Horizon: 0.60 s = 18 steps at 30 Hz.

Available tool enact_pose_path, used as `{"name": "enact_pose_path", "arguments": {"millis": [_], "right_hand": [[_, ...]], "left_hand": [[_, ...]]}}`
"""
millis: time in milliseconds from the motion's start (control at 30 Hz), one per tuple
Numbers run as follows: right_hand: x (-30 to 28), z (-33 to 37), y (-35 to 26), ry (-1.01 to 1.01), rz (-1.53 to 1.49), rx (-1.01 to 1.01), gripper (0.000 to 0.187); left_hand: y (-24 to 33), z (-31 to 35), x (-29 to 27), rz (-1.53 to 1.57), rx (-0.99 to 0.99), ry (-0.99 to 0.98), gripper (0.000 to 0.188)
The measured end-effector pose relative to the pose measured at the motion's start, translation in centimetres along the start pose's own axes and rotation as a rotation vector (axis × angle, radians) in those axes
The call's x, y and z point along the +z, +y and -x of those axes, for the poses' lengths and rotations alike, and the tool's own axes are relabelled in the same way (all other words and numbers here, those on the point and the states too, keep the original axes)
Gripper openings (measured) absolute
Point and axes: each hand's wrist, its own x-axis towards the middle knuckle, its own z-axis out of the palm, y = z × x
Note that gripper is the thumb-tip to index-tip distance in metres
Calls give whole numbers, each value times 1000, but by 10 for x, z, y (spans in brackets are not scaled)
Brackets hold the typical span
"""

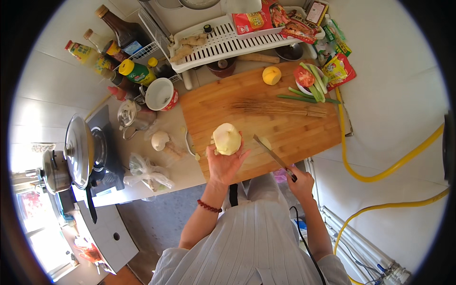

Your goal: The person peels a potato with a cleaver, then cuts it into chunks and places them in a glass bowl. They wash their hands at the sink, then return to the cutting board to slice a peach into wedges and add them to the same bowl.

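Observation:
My left hand (225, 164) is palm up over the near edge of the wooden cutting board (213, 102), fingers curved under a pale yellow, rounded peeled vegetable, like a large potato (227, 139). In my right hand (301, 184), at the board's front edge, is a kitchen knife (273, 154) gripped by its dark handle. The blade points up and left over the board, away from the vegetable. Beside the blade lies a thin pale slice (265, 142). A bundle of thin brown sticks (280, 108) lies across the middle of the board.
A yellow-orange round piece (271, 75) and a bowl with cut tomato (304, 76) and green stalks (317, 84) occupy the board's far right. Behind stands a white slotted rack (213, 40). To the left are a white-and-red tub (160, 94), bottles, a plastic bag (148, 172) and a lidded pan (78, 149).

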Motion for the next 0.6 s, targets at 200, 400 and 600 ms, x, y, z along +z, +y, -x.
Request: {"name": "enact_pose_path", "arguments": {"millis": [200,400,600], "right_hand": [[-7,-16,9,74,122,-165,24],[-7,-20,15,186,279,-276,19],[-20,-11,25,210,366,-315,20]], "left_hand": [[-18,-36,19,-438,-87,179,51],[-37,-75,-8,-691,-194,373,54],[-52,-103,-26,-704,-159,357,54]]}}
